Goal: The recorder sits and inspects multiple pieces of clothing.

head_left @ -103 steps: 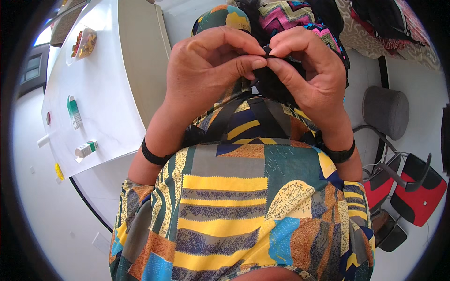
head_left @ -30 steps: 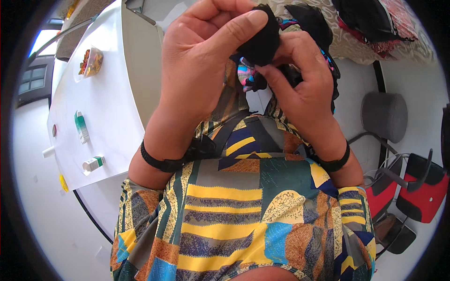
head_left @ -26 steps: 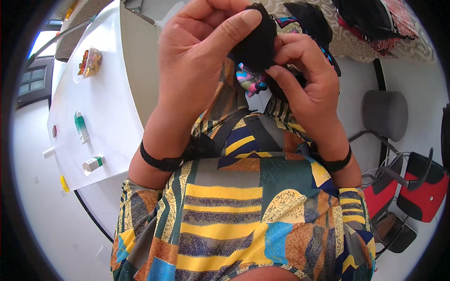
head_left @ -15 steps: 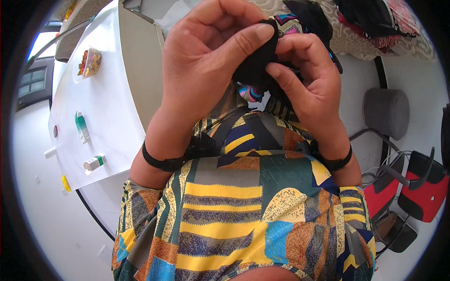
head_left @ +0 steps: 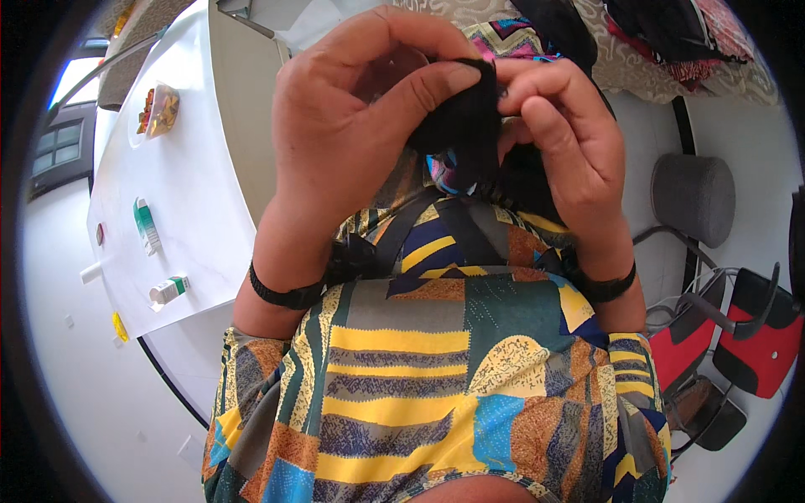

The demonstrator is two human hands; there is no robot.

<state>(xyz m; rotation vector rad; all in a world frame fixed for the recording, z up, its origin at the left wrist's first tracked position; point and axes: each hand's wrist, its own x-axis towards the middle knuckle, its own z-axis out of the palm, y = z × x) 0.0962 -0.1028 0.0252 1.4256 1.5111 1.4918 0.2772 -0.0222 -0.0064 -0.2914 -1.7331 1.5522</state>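
A black cloth (head_left: pixel 465 117) hangs in front of me between my two hands, raised above my lap. My left hand (head_left: pixel 352 101) is closed on its upper edge, with the thumb pressed along the top. At the cloth's right edge my right hand (head_left: pixel 570 126) is closed in a pinch. Beside its index fingertip sits a small dark round bit (head_left: pixel 501 90), perhaps a button; I cannot tell. Colourful patterned fabric (head_left: pixel 507 40) in pink, blue and zigzags shows behind and below the black cloth. Fingers cover much of the gripped edge.
On my left stands a white table (head_left: pixel 197 201) with a clear tub of wrapped pieces (head_left: pixel 159 113) and two green-and-white cartons (head_left: pixel 146 226). Folded clothes (head_left: pixel 671 33) lie on a patterned cover at the far right. A grey stool (head_left: pixel 693 199) and red-and-black chairs (head_left: pixel 755 335) stand rightward.
My right thumb has lifted off the cloth and moved up beside the index finger. My left hand has shifted slightly left, and the black cloth is spread out more.
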